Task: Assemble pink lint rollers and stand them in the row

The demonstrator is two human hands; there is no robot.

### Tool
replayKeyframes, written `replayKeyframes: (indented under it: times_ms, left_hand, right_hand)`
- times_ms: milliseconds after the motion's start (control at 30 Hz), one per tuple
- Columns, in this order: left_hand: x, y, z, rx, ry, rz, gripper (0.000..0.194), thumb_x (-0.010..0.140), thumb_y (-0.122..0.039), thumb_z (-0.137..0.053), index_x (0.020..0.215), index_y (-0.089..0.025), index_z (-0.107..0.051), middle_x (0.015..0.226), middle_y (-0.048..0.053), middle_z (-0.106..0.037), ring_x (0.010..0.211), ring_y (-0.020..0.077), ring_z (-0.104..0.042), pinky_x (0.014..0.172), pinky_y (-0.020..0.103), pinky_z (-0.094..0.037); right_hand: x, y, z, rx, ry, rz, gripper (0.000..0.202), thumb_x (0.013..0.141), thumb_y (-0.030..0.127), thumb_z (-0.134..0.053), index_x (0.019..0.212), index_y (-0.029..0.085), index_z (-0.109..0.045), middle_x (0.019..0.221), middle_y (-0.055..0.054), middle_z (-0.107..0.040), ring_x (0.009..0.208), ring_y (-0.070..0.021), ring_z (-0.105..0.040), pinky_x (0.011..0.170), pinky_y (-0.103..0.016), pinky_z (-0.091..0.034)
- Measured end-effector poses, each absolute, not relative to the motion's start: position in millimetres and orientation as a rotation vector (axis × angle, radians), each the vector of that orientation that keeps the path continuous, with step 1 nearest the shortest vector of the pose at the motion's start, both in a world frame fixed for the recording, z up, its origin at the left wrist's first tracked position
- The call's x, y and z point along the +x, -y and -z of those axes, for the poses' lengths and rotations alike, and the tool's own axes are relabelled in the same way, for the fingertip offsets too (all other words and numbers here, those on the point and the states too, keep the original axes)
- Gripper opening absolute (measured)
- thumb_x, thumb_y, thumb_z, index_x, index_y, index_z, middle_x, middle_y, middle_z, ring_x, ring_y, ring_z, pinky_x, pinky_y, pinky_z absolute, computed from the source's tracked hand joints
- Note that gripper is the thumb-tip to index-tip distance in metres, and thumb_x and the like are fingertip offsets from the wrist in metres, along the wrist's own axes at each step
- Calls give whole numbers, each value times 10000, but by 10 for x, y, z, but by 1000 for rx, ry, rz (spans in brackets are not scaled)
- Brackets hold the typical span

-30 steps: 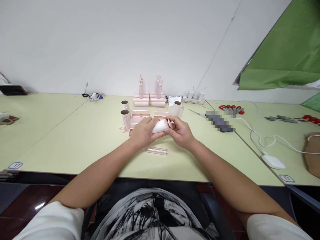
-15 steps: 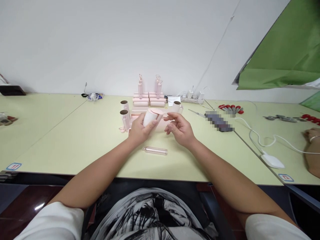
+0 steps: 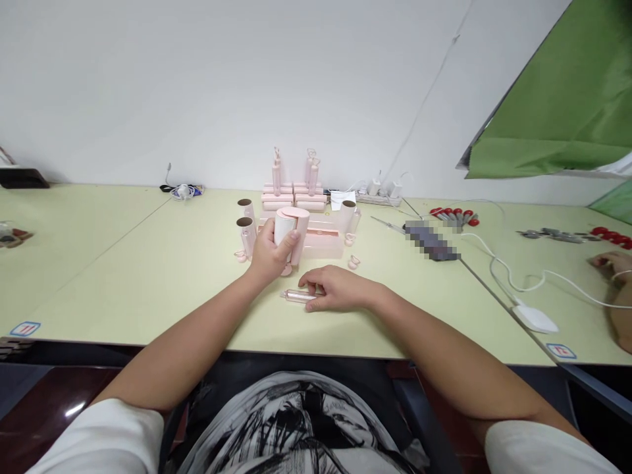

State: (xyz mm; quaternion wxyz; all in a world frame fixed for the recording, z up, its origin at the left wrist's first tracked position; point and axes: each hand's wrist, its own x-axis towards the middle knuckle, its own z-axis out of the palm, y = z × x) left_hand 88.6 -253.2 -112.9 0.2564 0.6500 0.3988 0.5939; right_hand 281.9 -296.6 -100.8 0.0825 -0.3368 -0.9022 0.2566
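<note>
My left hand (image 3: 269,253) is wrapped round a pink-and-white cylindrical case (image 3: 292,230), held upright just over the table with its rounded pink top facing up. A clear pink tube (image 3: 295,296) with a small end piece lies flat on the table, nearer to me. Over its right part is my right hand (image 3: 338,288), thumb on the near side and fingers on the far side, hiding that end. Behind the case is a long pink box (image 3: 323,247), and small pink pieces (image 3: 354,262) lie to its right.
Open-ended rolls (image 3: 245,227) stand left of the box, another roll (image 3: 348,214) right. Several pink boxes and tubes (image 3: 277,178) are by the wall. Tweezers (image 3: 388,224), a blurred dark object (image 3: 430,240) and a white cable (image 3: 538,271) lie right, with another person's hand (image 3: 615,263).
My left hand has turned the case more upright and brought it slightly left. My right hand has moved away from the case, down and toward me, onto the clear tube.
</note>
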Motion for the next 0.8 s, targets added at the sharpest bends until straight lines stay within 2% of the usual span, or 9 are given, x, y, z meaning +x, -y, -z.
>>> replayKeyframes:
  times_ms: [133, 233, 500, 800]
  left_hand:
    - [879, 2521, 1114, 1706, -1044, -1630, 451, 818, -627, -605, 880, -185, -541, 771, 15, -558, 702, 161, -526, 620, 276, -416]
    - [860, 2513, 1081, 1635, -1027, -1650, 459, 810, -636, -612, 856, -183, -548, 757, 17, -553, 682, 153, -520, 597, 267, -407]
    - [848, 2515, 1012, 1457, -925, -1605, 503, 779, -678, -620, 786, -180, -547, 639, 0, -529, 522, 112, -462, 464, 243, -349]
    - [873, 2536, 1053, 1435, -857, -1485, 498, 782, -678, -609, 754, -188, -524, 604, -5, -521, 475, 112, -470, 429, 246, -339]
  right_hand:
    - [2854, 2954, 994, -953, 2711, -718, 213, 786, 212, -658, 992, 164, -681, 864, -33, -671, 710, -146, -561, 624, -246, -391]
    - [2907, 2929, 975, -853, 2622, -733, 204, 786, 151, -599, 974, 162, -678, 864, -33, -663, 722, -142, -565, 654, -247, -419]
    - [3026, 2853, 970, -701, 2058, -832, 156, 849, 282, -593, 921, 161, -658, 798, -30, -623, 680, -135, -542, 622, -260, -437]
    - [3028, 2849, 979, -689, 1847, -764, 200, 855, 353, -597, 914, 174, -662, 756, -30, -612, 624, -134, -523, 562, -272, -416]
